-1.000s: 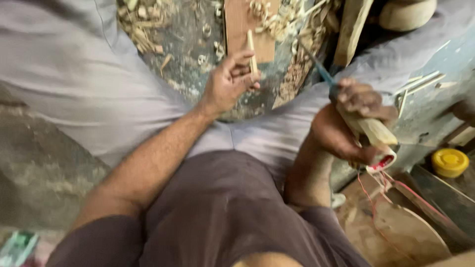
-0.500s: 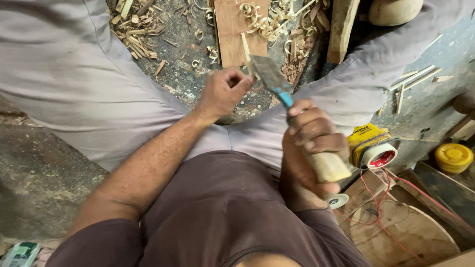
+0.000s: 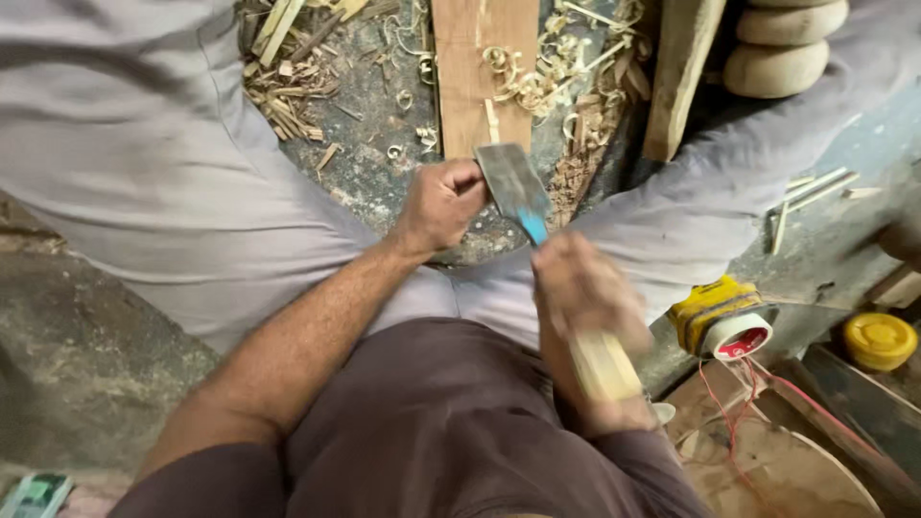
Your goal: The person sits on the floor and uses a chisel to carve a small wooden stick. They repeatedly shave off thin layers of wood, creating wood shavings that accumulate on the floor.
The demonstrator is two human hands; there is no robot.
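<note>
My right hand is wrapped around the pale wooden handle of a broad chisel, motion-blurred. Its flat grey blade with a blue neck points up toward a brown wooden plank lying on the floor between my grey-trousered legs. My left hand is curled just left of the blade, fingers pinched on a small thin wood sliver that stands against the plank's near end; the sliver is mostly hidden by the blade and fingers.
Wood shavings and chips litter the floor around the plank. A second plank and a stacked turned wooden piece lie upper right. A yellow and white string reel with red cord and a yellow lid sit right.
My right hand has swung the chisel in from the right and down, bringing the blade next to my left hand. The left hand moved slightly lower, staying by the plank's end.
</note>
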